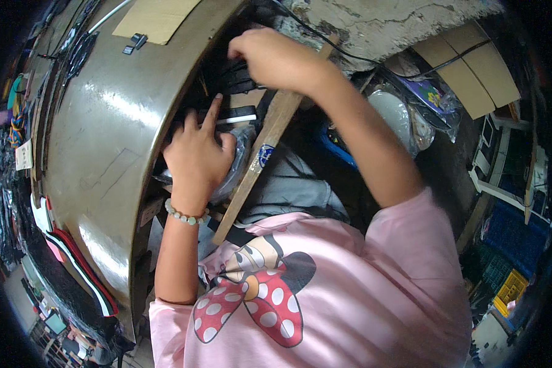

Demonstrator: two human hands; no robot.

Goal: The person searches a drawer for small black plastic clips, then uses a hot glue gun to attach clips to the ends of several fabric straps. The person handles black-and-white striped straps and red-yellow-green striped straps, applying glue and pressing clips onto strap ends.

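My left hand [199, 150] reaches into an open space beside the metal tabletop, index finger stretched forward and the fingers apart. Under and around it lie clear plastic wrapping [242, 147], a black strip and a white stick-like piece [238, 119]. Farther forward, my right hand [276, 58] is bent over with its fingers curled. Folded black straps [236, 78] lie just below those fingers. What they pinch, if anything, is hidden. A wooden bar [260, 147] slants between my forearms, and the right wrist passes over its far end.
The brown metal tabletop [113, 159] curves along the left, with cardboard [153, 18] and a small black clip [135, 43] on it. Red, black and white bands [83, 264] hang off its left edge. Rough concrete [386, 30], a cardboard box [469, 70] and plastic-wrapped goods [392, 113] are at right.
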